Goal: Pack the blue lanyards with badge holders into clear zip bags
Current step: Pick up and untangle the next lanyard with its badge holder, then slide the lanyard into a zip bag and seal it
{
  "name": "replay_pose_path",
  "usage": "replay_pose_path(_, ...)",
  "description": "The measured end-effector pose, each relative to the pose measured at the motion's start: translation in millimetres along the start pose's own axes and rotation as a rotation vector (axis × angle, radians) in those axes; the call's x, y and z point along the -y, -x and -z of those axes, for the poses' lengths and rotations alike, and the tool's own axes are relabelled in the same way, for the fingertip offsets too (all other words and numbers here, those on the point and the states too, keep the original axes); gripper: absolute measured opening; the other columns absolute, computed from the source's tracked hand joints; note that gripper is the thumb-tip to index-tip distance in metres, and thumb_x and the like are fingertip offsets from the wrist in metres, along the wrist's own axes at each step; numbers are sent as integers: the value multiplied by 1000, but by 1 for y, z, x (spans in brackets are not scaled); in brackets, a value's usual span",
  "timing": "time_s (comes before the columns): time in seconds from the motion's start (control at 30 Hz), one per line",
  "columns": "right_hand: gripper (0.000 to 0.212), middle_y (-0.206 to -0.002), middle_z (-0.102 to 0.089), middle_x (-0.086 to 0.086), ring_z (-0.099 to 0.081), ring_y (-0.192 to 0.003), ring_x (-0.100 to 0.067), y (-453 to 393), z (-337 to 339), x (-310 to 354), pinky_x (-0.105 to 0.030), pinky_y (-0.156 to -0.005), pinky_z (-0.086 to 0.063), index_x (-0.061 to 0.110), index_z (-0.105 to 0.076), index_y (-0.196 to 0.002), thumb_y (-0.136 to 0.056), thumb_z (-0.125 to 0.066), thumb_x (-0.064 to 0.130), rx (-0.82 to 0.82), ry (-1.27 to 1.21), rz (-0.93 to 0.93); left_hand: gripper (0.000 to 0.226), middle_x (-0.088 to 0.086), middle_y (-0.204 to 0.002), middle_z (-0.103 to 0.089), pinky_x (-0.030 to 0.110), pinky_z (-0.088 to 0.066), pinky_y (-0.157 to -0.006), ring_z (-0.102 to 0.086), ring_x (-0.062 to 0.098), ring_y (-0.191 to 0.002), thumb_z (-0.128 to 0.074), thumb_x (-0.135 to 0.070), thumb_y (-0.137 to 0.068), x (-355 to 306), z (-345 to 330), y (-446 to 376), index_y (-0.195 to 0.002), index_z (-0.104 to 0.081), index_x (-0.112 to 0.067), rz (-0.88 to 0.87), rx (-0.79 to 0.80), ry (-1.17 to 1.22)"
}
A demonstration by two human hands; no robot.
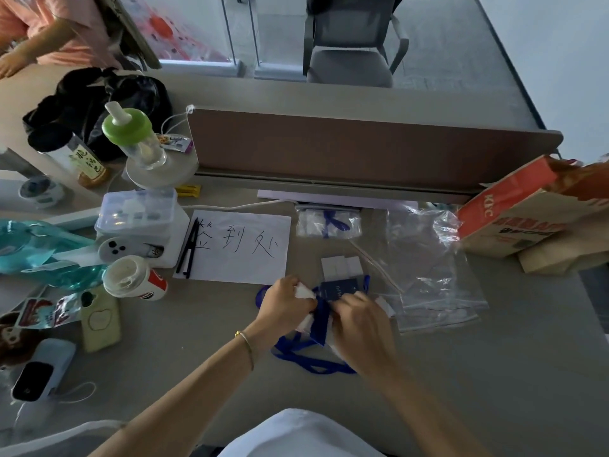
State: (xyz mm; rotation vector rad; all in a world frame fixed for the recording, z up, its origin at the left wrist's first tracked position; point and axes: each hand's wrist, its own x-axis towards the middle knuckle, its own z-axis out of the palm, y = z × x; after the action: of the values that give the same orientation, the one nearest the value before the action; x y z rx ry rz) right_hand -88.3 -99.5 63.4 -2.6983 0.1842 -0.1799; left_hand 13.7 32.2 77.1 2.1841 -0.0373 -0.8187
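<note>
Both hands met at the worktop's (461, 407) near middle; the left hand (286, 305) pinched a white piece, the right hand (357, 324) curled round the blue lanyard (321, 319), whose loops trailed beneath them; empty zip bags (435, 282) lay just right; one packed bag (328, 222) sat beyond.

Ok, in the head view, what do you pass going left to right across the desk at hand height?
Pale green phone case → paper cup → left hand → blue lanyard → right hand → empty clear zip bags.
</note>
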Motion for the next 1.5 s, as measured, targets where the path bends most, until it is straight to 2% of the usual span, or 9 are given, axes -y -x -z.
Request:
replay_pose_path(0.27,65,-123,-48,13,-44,-116,-7,21,0,-11,-27,-99,-44,30,-46,-133,-83,-43,71,350,-5,-37,17,8,-82,-62,22,-45,-48,-60,18,-69,-74,-12,-83,16,-30,-2,-83,-58,-12,179,-43,299)
replay_pose_path(0.43,27,-108,-61,10,-58,-102,-11,33,-4,-31,-19,-84,-44,24,-63,-113,-86,-64,22,205,67,-37,10,16,-107,-67,31,-59,-56,-71,30,-87,-63,-10,-94,2,-47,3,-102,-68,-11,426,96,580)
replay_pose_path(0.6,27,-91,-67,6,-63,-83,-17,38,-3,-66,-29,-67,-50,20,-69,-94,-74,-71,3,157,56,-235,24,16,-87,-76,29,-55,-57,-72,26,-70,-49,-19,-101,-11,-76,-9,-95,-68,-5,540,277,660)
replay_pose_path(0.77,10,-78,-68,6,-62,-68,-13,45,12,-107,-23,-59,-47,15,-71,-91,-89,-66,6,-26,-327,-592,21,10,-80,-71,27,-55,-51,-64,21,-63,-48,-5,-97,-27,-114,-57,-107,-67,-5,275,44,326)
replay_pose_path(0.87,8,-79,-72,2,-65,-68,-9,46,25,-131,-10,-55,-44,14,-72,-89,-87,-71,6,-175,-504,-734,30,5,-109,-69,33,-54,-80,-65,22,-95,-46,-6,-93,-41,-133,-90,-113,-65,-15,-11,-13,-159)
replay_pose_path(1.07,13,-64,-70,-8,-67,-65,-21,41,20,-171,-48,-66,-57,5,-68,-70,-81,-72,10,-160,-682,-952,52,7,-128,-52,37,-49,-91,-47,26,-119,-55,3,-81,-57,-151,-147,-130,-51,-15,-458,-29,-748)
replay_pose_path(1.17,15,-62,-73,3,-69,-58,-13,46,21,-178,-33,-54,-58,9,-75,-75,-83,-70,-2,-134,-836,-982,54,10,-139,-45,40,-41,-101,-39,29,-129,-57,-2,-83,-61,-153,-172,-135,-49,-15,-567,-53,-1035)
replay_pose_path(1.27,20,-62,-74,5,-69,-54,-6,51,19,-182,-16,-47,-50,14,-74,-78,-84,-68,-5,-122,-944,-1003,48,10,-140,-46,41,-40,-102,-39,29,-130,-57,-5,-85,-58,-156,-190,-131,-54,-16,-598,-75,-1128)
replay_pose_path(1.5,9,-72,-77,-3,-74,-65,-18,64,13,-182,-29,-60,-55,10,-77,-88,-85,-71,3,-93,-1031,-1085,32,4,-113,-64,37,-46,-94,-54,22,-109,-58,2,-83,-55,-154,-206,-108,-67,-15,-739,-94,-1068)
